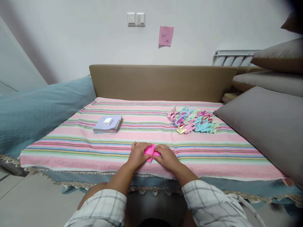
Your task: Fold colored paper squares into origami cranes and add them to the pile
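Note:
Between my two hands, near the front edge of the striped cloth [146,132], is a bright pink piece of folded origami paper [150,152]. My left hand [139,154] grips its left side, fingers on top and thumb at the near edge. On the other side my right hand [167,156] pinches the paper between thumb and fingers. Creases and a raised middle fold show in it. Parts of both its sides are hidden beneath my fingers. Beyond my right hand lies a heap of many-coloured folded paper cranes [191,120].
A stack of coloured paper sheets [113,123] with a small white box [108,121] on top lies at the left. Grey cushions [260,119] are piled on the right, and a blue-covered armrest [47,110] borders the left. A brown backrest [161,82] stands behind.

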### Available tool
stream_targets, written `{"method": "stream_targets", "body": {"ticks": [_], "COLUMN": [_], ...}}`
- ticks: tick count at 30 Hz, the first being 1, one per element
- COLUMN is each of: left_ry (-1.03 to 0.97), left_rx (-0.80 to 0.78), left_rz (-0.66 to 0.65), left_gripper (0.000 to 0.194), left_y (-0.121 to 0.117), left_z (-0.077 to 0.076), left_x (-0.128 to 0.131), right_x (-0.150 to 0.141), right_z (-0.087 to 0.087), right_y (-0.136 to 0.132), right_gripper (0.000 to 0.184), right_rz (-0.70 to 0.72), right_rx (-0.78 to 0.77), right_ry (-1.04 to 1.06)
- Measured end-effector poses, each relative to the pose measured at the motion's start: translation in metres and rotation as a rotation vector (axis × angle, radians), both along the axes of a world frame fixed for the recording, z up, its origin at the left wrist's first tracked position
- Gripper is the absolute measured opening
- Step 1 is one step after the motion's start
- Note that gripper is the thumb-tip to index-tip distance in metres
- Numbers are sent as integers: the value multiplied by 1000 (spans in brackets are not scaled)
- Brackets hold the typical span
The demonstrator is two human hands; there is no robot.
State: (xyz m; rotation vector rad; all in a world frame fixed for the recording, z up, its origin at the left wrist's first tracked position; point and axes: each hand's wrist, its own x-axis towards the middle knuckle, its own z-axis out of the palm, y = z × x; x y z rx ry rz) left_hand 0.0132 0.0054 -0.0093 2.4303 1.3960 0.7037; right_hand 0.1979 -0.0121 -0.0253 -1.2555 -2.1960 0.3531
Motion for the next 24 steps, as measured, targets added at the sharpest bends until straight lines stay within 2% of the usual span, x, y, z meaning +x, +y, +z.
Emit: {"method": "stream_targets", "body": {"ticks": [5, 11, 17, 24], "left_ry": [-22, -76, -186, -37], "left_rx": [17, -9, -143, -147], "left_rz": [-24, -17, 9, 48], "left_gripper": [41, 41, 56, 40], "left_y": [-2, 1, 10, 20], "left_z": [2, -1, -4, 5], "left_x": [1, 2, 2, 9], "right_x": [2, 2, 2, 1], "right_z": [2, -3, -6, -5], "right_y": [-1, 0, -1, -2], "right_gripper": [27, 27, 33, 32], "right_rz": [35, 22, -5, -10], "right_rx": [-14, 2, -3, 0], "right_ry": [29, 0, 0, -14]}}
